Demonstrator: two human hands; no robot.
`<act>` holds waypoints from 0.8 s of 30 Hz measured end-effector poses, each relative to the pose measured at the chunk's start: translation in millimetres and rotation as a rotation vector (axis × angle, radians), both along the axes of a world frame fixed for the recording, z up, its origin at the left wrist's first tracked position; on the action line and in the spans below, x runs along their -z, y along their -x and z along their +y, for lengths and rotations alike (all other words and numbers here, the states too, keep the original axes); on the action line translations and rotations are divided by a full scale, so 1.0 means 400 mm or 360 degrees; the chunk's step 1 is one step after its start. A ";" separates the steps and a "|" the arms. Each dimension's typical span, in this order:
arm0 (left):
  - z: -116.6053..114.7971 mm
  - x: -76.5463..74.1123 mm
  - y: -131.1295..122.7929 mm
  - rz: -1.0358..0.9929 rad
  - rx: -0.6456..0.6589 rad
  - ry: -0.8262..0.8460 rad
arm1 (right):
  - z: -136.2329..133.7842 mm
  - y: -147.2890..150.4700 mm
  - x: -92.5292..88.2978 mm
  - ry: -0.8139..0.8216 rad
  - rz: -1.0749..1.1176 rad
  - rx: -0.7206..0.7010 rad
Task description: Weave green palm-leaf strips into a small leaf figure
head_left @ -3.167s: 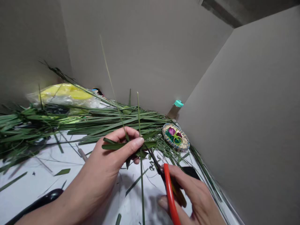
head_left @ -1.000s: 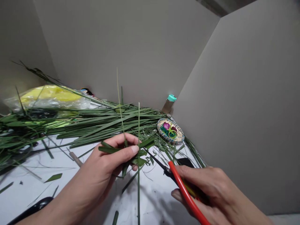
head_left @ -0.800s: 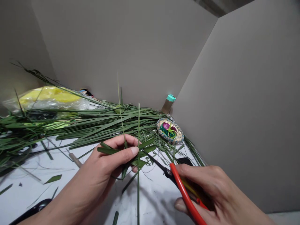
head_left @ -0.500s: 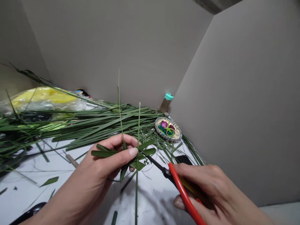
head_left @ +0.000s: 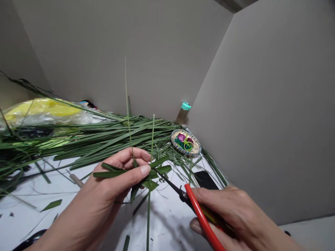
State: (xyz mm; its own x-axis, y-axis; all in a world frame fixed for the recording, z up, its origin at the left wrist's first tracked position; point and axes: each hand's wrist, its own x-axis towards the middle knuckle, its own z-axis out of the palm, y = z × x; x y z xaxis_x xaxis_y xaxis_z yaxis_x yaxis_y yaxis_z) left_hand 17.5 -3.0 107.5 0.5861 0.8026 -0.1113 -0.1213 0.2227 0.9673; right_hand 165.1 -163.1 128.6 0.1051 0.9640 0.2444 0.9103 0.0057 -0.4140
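Leaf piece [head_left: 154, 184] folded, long strands [head_left: 148, 216] still on; left hand [head_left: 115, 183] pinches it, right hand [head_left: 232, 206] grips scissors [head_left: 199, 210], tips close!

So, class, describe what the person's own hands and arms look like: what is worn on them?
Left hand and right hand are bare: no gloves, rings, bracelet or watch show. No sleeve comes into view. The left thumbnail looks short and unpainted.

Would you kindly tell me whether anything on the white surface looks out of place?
Only the loose leaf scraps: they lie scattered over the white surface in front of the leaf pile, looking untidy. I see no obvious spill.
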 end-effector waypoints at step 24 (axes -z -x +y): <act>0.000 -0.012 0.025 -0.0136 -0.0139 0.0270 | 0.017 0.043 0.154 -0.0694 -0.0025 0.0250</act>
